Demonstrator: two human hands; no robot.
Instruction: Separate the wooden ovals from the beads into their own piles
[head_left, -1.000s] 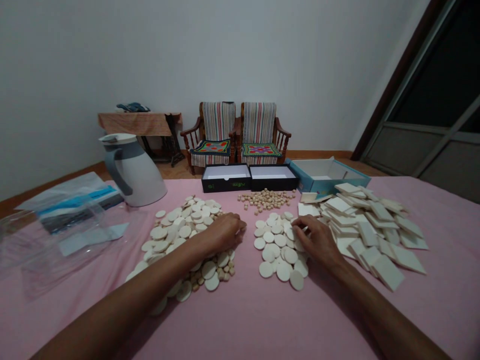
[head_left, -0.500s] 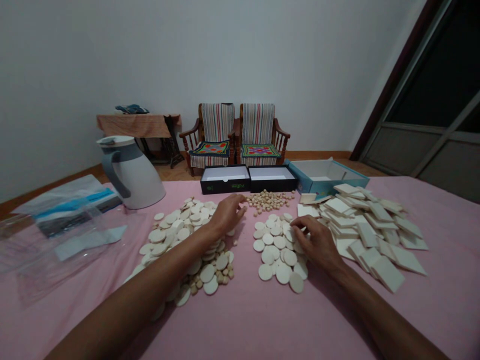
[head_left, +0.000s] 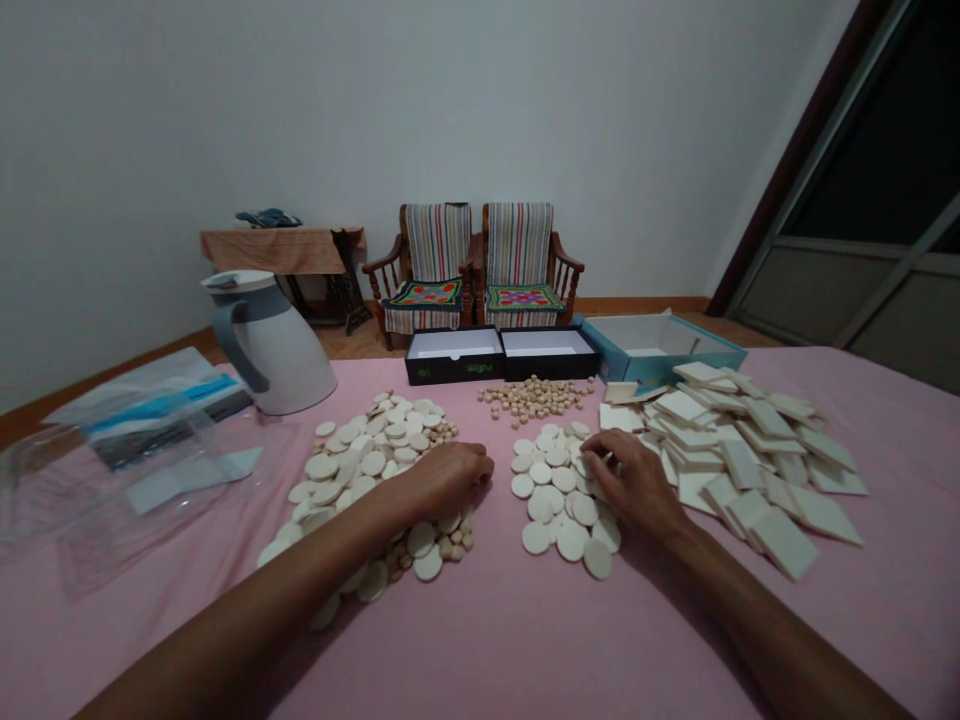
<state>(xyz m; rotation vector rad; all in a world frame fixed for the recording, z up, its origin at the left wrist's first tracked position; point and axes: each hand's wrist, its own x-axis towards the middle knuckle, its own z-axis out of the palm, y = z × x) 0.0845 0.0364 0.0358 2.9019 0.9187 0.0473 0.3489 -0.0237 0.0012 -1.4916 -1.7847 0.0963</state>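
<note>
My left hand [head_left: 454, 478] curled at the mixed pile's [head_left: 349, 470] edge, my right hand [head_left: 634, 478] at the disc pile's [head_left: 555, 500]. Whether either gripped anything, I couldn't tell. Beads [head_left: 534, 398] lay beyond.

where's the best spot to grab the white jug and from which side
By its grey handle, probably from the left: the jug stands upright, and the handle curves down that side, away from the disc pile. Clear plastic packaging lies close by, so the left hand might best come in above it.
</note>
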